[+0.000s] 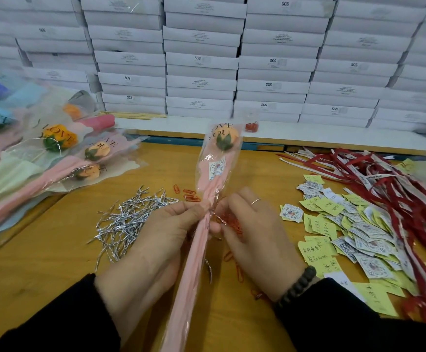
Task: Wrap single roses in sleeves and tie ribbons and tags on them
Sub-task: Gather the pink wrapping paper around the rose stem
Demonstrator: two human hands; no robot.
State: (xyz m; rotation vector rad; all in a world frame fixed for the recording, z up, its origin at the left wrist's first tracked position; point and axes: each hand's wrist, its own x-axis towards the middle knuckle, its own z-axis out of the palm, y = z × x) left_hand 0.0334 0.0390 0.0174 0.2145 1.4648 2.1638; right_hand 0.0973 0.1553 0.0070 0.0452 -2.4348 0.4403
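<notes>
A peach rose (226, 138) stands upright in a pink and clear "LOVE YOU" sleeve (213, 171) with a round tag inside. My left hand (153, 240) grips the gathered neck of the sleeve at the middle of the table. My right hand (255, 237) pinches the same neck from the right, where a thin silver twist tie (218, 217) wraps it. The sleeve's long pink tail (186, 288) runs down toward me between my wrists.
Silver twist ties (128, 217) lie in a heap left of my hands. Wrapped roses (62, 153) pile up at the far left. Tags and yellow notes (344, 232) and red ribbons (374, 179) cover the right. Red paper clips (189, 195) are scattered. White boxes (201, 59) wall the back.
</notes>
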